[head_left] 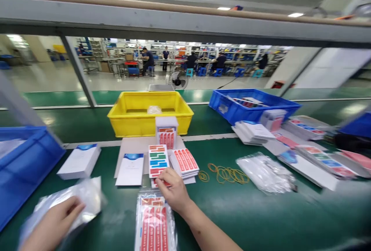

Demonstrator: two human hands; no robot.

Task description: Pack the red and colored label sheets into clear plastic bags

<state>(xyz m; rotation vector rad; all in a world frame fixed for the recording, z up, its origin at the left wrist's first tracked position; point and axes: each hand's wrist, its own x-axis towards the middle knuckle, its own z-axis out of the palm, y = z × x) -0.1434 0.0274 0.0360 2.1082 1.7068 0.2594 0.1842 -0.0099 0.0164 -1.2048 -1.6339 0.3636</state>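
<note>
My left hand point(59, 220), smeared a little by motion, is closed on a clear plastic bag point(89, 193) at the lower left. At the centre, my right hand point(174, 191) has its thumb and fingers pinched at the lower edge of a sticker sheet point(158, 160) printed in orange, green, blue and red. Just below lies a clear zip bag point(155, 224) with red label sheets in it. Right of the sheet is a stack of red-and-white label sheets point(185, 162); to its left lies a white booklet point(130, 169). Behind stands a taller stack of cards point(166, 131).
Yellow bin point(150, 121) and blue bin point(249, 106) stand at the back; another blue bin point(26, 166) is at left. White booklets point(79, 161), rubber bands point(228, 173), plastic bags point(266, 173) and sheet stacks point(324, 158) lie around. A metal beam point(185, 19) crosses above.
</note>
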